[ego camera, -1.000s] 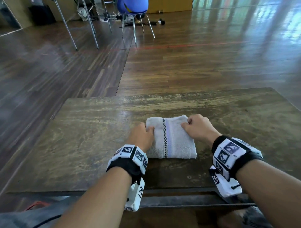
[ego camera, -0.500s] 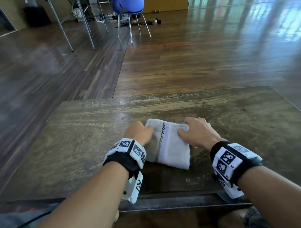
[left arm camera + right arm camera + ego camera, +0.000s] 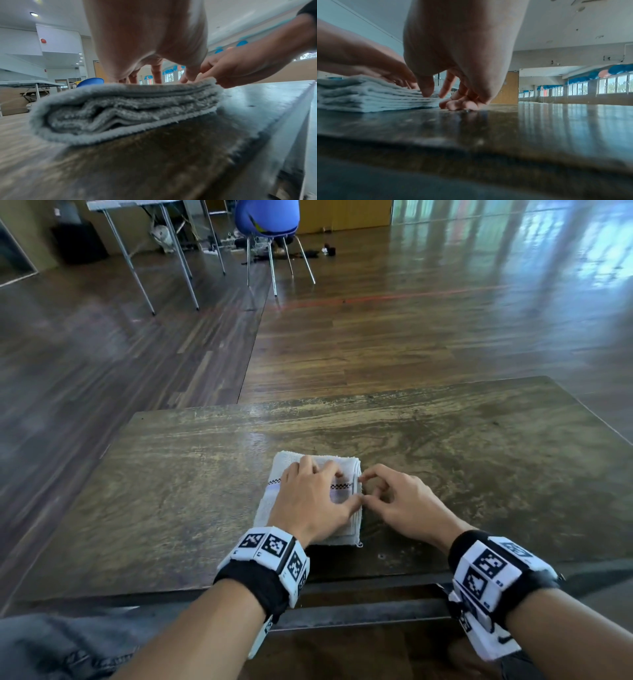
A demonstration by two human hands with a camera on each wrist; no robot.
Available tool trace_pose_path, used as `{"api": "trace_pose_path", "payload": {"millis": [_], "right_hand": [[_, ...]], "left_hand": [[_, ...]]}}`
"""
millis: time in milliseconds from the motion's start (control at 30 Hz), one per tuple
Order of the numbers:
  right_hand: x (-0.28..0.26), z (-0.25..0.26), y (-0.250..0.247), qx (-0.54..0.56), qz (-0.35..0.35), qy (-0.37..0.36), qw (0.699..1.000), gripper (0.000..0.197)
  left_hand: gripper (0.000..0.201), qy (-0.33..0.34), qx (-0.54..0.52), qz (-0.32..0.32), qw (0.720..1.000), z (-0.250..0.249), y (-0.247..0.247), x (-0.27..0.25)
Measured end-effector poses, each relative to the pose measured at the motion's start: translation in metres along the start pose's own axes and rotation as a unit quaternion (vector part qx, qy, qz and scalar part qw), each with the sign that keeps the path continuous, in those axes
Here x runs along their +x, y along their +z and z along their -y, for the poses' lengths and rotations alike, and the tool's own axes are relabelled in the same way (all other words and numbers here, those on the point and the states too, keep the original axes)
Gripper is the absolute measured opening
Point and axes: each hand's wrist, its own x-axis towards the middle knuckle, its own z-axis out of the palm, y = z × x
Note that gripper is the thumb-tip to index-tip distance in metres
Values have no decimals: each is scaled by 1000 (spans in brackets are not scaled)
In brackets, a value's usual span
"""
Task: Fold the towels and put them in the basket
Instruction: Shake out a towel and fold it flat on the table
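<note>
Head view: the folded towel (image 3: 310,498) lies on the wooden table (image 3: 479,460) near its front edge, and its checked stripe now runs across it, where half a second ago the stripe ran away from the person. So the bundle has been turned or folded once more since then. The left hand (image 3: 310,503) rests on top with fingers spread flat, pressing the layers down. The right hand (image 3: 399,501) sits just beside the towel's right edge, thumb and forefinger curled in against the stacked edges; from the right wrist view its other fingertips rest on the table, and I cannot tell whether it pinches the cloth or only nudges it. The left wrist view shows a thick stack of layers, its edges fairly even. I judge the folding of this towel all but done, only squaring left. No basket shows in any view, so the carry is still to come
</note>
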Motion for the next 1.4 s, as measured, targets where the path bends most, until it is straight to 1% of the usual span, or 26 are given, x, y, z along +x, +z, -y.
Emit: {"api": "trace_pose_path", "payload": {"millis": [67, 167, 267, 333, 400, 467, 567, 700, 800, 933, 1000, 1067, 1100, 1167, 1267, 1333, 1400], "right_hand": [[-5, -1, 5, 6, 0, -12, 1000, 32], [-8, -3, 11, -4, -15, -16, 1000, 43], [-12, -3, 14, -30, -23, -16, 999, 47], [-13, -4, 16, -40, -23, -14, 999, 49], [-12, -4, 17, -51, -21, -9, 998, 49], [-10, -4, 18, -66, -16, -2, 998, 50], [-9, -3, 18, -75, -12, 7, 997, 51], [-8, -2, 18, -82, -8, 14, 997, 51], [-8, -1, 18, -83, -7, 15, 996, 53], [-12, -2, 18, -56, -26, -2, 998, 61], [-13, -3, 18, -46, -32, -7, 998, 62], [-13, -4, 19, -45, -31, -8, 998, 62], [-13, -4, 19, -48, -29, -6, 998, 60], [-11, -4, 20, -64, -27, -4, 998, 57], [-9, -4, 22, -81, -19, 5, 997, 52], [-7, -6, 22, -82, -18, 9, 996, 52], [-7, -6, 22, -86, -18, 10, 996, 52]], "left_hand": [[60, -2, -10, 9, 1000, -3, 2, -7], [60, 0, -8, 8, 1000, -6, 4, -15], [59, 2, -3, 48, 999, -4, 4, -22], [51, 4, -14, 70, 997, -2, 2, -25], [40, 2, -44, 72, 996, -2, 0, -26], [29, -1, -73, 69, 995, -3, -3, -25], [21, 8, -107, 50, 993, -5, -7, -24], [25, 20, -173, 20, 985, -9, -11, -25], [24, 5, -216, 2, 976, -11, -12, -27], [22, -20, -260, -25, 965, -12, -11, -29], [26, -7, -228, -9, 974, -10, -7, -29], [38, 21, -162, 18, 986, -7, -2, -29], [40, 28, -144, 28, 989, -6, 1, -29], [33, 28, -139, 29, 989, -5, 5, -27], [12, 22, -144, 11, 989, -7, 5, -24], [8, 17, -148, -1, 989, -9, 5, -21], [9, 9, -157, -21, 987, -9, 4, -21]]}}
